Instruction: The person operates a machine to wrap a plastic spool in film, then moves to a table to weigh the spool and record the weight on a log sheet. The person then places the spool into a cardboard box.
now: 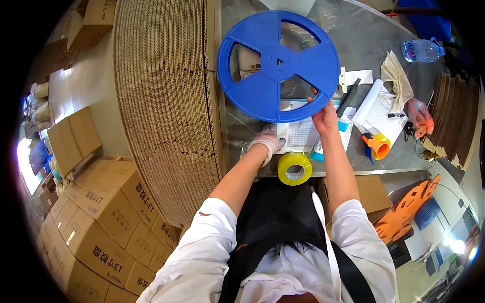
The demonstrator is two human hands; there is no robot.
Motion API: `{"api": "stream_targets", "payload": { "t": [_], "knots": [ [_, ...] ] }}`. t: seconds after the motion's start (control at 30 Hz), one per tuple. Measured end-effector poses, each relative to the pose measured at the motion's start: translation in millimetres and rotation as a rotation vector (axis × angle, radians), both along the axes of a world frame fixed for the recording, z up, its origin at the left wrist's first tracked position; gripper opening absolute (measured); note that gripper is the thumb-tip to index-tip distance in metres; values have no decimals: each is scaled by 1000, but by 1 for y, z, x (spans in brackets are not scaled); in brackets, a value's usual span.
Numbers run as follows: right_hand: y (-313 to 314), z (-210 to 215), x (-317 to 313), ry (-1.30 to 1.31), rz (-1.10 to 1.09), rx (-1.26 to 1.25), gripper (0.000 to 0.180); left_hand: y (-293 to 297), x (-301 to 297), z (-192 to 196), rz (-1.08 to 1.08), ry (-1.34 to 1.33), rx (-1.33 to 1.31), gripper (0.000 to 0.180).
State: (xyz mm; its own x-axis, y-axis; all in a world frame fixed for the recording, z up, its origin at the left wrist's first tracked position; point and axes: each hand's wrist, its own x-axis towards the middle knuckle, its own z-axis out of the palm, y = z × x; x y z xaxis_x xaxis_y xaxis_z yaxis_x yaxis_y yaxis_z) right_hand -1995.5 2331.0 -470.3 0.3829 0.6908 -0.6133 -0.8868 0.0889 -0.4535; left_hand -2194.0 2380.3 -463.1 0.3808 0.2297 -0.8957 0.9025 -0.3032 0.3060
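A large blue plastic reel with open windows is held up over the grey table. My right hand is bare and closed on the reel's lower right rim, one finger showing through a window. Lower left of the reel, my left hand, in a pale knitted glove, is low at the table beside white printed sheets. Its fingers are mostly hidden, so I cannot make out whether it grips anything. A roll of yellow tape stands at the table's near edge, between my forearms.
A tall stack of flat cardboard borders the table's left side. On the right lie an orange tape dispenser, a black-handled tool, a cloth and a plastic bottle. Closed cartons are stacked lower left.
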Motion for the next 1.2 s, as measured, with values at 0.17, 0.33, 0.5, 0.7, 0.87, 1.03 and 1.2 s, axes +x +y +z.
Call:
{"api": "stream_targets", "payload": {
  "t": [0.17, 0.33, 0.5, 0.7, 0.87, 1.03, 1.2],
  "knots": [
    [14, -32, 13, 4, 80, 29, 34, 6, 0, -18, 18, -294, 92, 71],
    [22, -36, 15, -5, 123, 66, 33, 33, -41, -79, -20, 52, 1140, 44],
    [23, -42, 16, 26, 107, 67, 34, 84, -14, -87, 735, -47, 547, 42],
    [32, -39, 21, 45, 93, 44, 35, 70, 8, -109, 485, -350, 888, 42],
    [45, -46, 30, -34, 89, 3, 33, 78, 27, -100, 374, -57, 673, 36],
    [67, -55, 42, -100, 155, -14, 31, 87, 22, -103, 318, 14, 641, 35],
    [88, -67, 51, -329, 199, -202, 32, 78, 13, -116, 313, 202, 727, 42]
  ]
}}
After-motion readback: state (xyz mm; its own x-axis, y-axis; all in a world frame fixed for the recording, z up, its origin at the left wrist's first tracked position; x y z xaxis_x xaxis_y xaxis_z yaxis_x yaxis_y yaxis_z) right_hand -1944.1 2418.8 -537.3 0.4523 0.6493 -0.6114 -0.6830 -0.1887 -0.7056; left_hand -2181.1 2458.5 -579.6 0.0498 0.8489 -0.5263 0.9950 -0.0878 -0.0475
